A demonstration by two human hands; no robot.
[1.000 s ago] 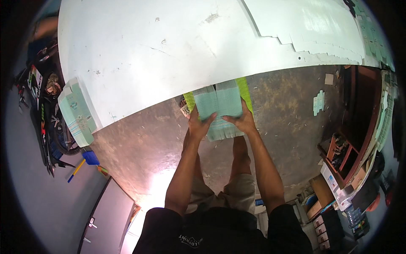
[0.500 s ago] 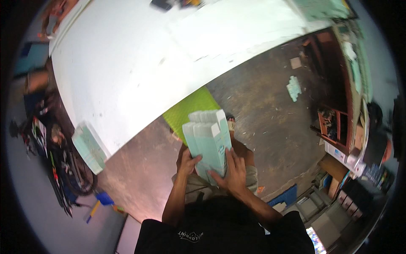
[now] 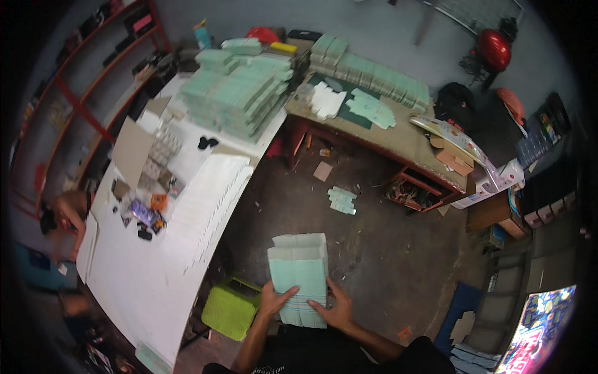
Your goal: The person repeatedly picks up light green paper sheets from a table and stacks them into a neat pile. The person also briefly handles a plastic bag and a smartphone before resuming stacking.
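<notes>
A bundle of flat, folded mint-green cartons [image 3: 299,280] with pale grey-white flaps is held in front of my body, above the floor. My left hand [image 3: 274,300] is closed on its left side, the thumb lying across the front face. On the opposite side my right hand [image 3: 336,304] grips the bundle, its thumb also pressed on the front. The fingers behind the bundle are partly hidden.
A long white table [image 3: 156,293] runs along the left, bearing piled green cartons [image 3: 230,93]. Beside it stands a lime-green stool [image 3: 229,311]. At the back, a wooden desk [image 3: 405,140] holds more carton rows. One flat carton [image 3: 342,201] lies on the floor. Another person [image 3: 67,218] is far left.
My view has turned right and lifted, bringing the desk and carton piles into sight. The stool now appears farther left. Both hands still hold the bundle, whose broad face now shows more squarely.
</notes>
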